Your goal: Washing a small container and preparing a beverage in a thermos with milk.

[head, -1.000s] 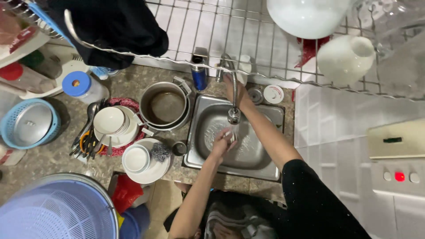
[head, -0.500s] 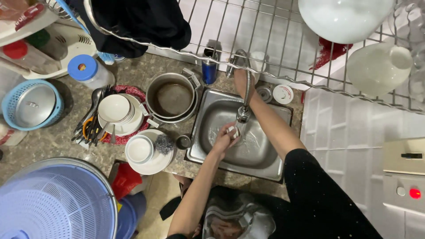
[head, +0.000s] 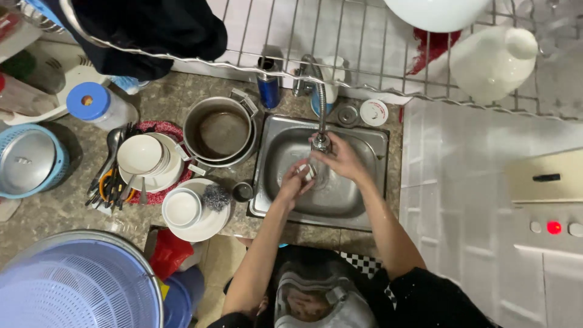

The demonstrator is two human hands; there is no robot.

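We note a small pale object (head: 306,172), too small to identify, gripped in the left hand (head: 294,182) over the steel sink (head: 370,138). The right hand (head: 342,157) lies just beside it, fingers curled beneath the faucet spout (head: 321,141).

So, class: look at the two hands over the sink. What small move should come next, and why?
Probably bring the left hand and the small pale object in it directly beneath the tap spout. The right hand is on the spout end above the steel sink, and the left hand sits just beside it. What the object is cannot be told.
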